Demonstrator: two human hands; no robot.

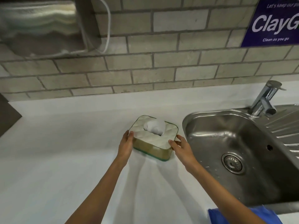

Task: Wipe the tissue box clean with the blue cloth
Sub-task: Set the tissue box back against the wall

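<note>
The tissue box [150, 149] sits on the white counter, just left of the sink. It has olive sides, a green rim, a quilted white top and a white tissue sticking out. My left hand [125, 145] presses against its left side with fingers on the corner. My right hand [182, 147] touches its right front corner, thumb on the top edge and fingers spread. The blue cloth [226, 215] lies at the bottom edge of view by the sink's front rim, partly hidden under my right forearm. Neither hand holds it.
A steel sink [234, 143] with a drain and draining board fills the right side, with a chrome tap [265, 99] behind it. A tiled wall runs along the back, carrying a steel paper-towel dispenser [45, 26] upper left and a purple sign [275, 21] upper right.
</note>
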